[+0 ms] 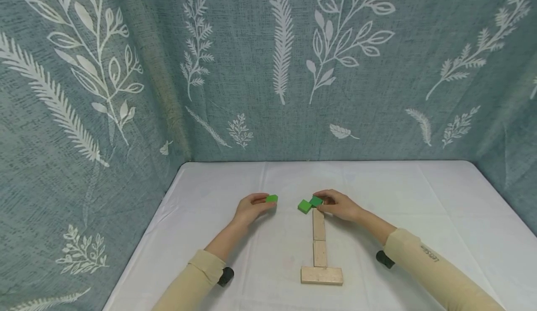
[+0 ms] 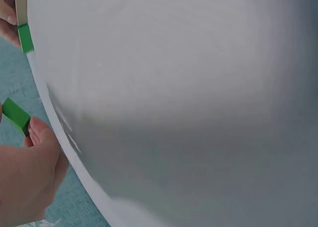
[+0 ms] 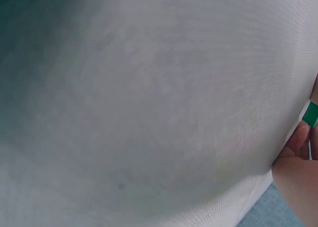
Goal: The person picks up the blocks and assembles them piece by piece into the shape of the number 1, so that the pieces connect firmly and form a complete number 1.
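Green is the colour in play: our left hand (image 1: pixel 251 208) pinches a small green block (image 1: pixel 271 198) at its fingertips, low over the white tablecloth (image 1: pixel 419 199), left of centre. From the left wrist camera we see that same green block (image 2: pixel 16 116) held against a fingertip (image 2: pixel 39 132), with the cloth filling most of the view. Our right hand (image 1: pixel 340 205) has its fingers curled over a second green block (image 1: pixel 316 201), which sits right at the far end of a line of pale wooden blocks (image 1: pixel 319 236); whether it rests on the wood or just touches its end, we cannot tell. The right wrist camera gives only a sliver of green (image 3: pixel 310 114) beside a finger (image 3: pixel 298 140). Just left of that block lies a third green block (image 1: pixel 304 206), free on the cloth, close beside it, between our two hands. The wooden line runs from the right hand toward us and meets a wider wooden bar (image 1: pixel 321 275) laid crosswise at the near end, so the wood forms an upside-down T. Behind the table hangs a blue-grey curtain (image 1: pixel 251 68) printed with white leaves, wrapping round left and right.
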The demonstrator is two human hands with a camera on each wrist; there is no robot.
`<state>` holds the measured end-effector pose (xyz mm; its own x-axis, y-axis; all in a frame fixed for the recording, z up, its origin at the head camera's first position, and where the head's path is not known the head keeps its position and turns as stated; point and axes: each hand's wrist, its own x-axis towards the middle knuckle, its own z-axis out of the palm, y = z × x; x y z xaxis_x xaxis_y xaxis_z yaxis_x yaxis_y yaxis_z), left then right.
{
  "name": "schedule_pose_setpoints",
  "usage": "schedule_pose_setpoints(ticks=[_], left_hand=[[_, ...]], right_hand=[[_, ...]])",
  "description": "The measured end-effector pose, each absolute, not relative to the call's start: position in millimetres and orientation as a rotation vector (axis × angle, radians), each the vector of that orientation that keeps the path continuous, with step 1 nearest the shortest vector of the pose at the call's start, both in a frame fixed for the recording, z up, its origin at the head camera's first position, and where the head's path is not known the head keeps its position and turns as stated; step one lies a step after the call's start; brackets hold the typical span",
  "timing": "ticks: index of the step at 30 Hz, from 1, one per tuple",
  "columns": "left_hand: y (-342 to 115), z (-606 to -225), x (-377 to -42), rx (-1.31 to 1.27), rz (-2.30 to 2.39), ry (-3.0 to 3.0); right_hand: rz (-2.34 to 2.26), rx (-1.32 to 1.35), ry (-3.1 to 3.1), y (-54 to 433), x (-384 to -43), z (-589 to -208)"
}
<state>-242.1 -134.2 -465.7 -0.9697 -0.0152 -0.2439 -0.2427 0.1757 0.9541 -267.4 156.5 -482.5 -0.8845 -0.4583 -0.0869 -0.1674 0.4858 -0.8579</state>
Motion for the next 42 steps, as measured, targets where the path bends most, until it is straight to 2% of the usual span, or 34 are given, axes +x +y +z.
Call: schedule_pose_setpoints(ticks=[23, 42], left_hand=[[-100, -470, -234, -0.085, 1.696, 2.332], [-89, -475, -242, 0.062, 1.547, 2.473]], right_hand=[[-1.332, -0.528, 2.447, 156, -264, -480], [-1.346, -0.524, 2.441, 157, -267, -482]])
